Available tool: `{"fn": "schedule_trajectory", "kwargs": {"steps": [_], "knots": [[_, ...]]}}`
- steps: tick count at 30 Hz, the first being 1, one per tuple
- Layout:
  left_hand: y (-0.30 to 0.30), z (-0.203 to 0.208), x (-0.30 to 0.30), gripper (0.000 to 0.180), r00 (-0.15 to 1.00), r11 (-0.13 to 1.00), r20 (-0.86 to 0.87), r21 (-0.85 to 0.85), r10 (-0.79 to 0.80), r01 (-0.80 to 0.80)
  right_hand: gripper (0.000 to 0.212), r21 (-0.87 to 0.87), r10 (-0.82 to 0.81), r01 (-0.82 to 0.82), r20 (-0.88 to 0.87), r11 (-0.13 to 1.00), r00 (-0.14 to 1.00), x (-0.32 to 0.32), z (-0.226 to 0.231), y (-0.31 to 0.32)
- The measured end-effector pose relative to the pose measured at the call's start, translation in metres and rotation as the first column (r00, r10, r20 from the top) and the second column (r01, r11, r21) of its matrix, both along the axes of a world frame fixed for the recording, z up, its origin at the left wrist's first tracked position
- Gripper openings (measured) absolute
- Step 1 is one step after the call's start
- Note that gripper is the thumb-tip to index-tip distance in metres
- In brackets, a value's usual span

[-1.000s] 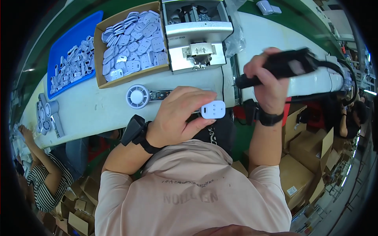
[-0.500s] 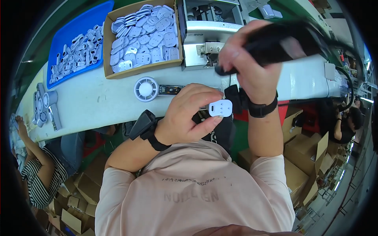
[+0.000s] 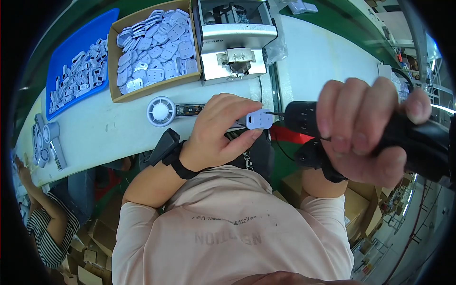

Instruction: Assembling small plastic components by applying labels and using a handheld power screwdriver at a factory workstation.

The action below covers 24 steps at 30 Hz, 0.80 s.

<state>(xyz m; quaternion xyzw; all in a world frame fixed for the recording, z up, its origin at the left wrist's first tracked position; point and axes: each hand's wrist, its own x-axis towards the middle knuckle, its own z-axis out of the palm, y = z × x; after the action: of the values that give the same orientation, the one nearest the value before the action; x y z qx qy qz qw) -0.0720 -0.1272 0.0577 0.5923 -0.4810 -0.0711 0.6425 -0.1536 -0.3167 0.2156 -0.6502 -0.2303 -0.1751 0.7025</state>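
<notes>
My left hand (image 3: 219,130) pinches a small white plastic piece (image 3: 259,119) between thumb and fingers, its face with a slot and small holes turned up. In my right hand (image 3: 368,128) is a black electric screwdriver (image 3: 304,116), gripped around its body and lying almost level. Its thin bit points left and meets the upper right of the white piece; whether it sits in a hole I cannot tell. Just left of my left hand lies a small handheld fan (image 3: 161,111) with its handle's circuit board exposed. The handle's far end is hidden behind my fingers.
A silver screw feeder (image 3: 235,40) stands at the back of the white table (image 3: 128,137). Left of it are a cardboard box (image 3: 154,90) of white plates and a blue tray (image 3: 83,45) of small parts. More fans (image 3: 53,142) lie far left, near another person's arm (image 3: 33,183).
My right hand has brought the screwdriver down and turned it, so the bit now reaches the white piece. The view has shifted slightly; my left hand keeps the same grip.
</notes>
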Motion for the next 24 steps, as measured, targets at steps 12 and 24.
{"fn": "schedule_trajectory", "kwargs": {"steps": [12, 24], "knots": [[-0.005, 0.003, -0.002, 0.040, 1.000, 1.000, 0.008, 0.012, 0.017, -0.017, 0.041, -0.028, 0.023, -0.023, 0.013, 0.999, 1.000, 0.005, -0.005, -0.005], [-0.009, 0.004, 0.003, 0.040, 0.999, 1.000, 0.037, 0.000, -0.002, 0.002, 0.044, -0.096, -0.135, 0.123, -0.132, 0.988, 0.982, 0.010, -0.003, 0.009]]}}
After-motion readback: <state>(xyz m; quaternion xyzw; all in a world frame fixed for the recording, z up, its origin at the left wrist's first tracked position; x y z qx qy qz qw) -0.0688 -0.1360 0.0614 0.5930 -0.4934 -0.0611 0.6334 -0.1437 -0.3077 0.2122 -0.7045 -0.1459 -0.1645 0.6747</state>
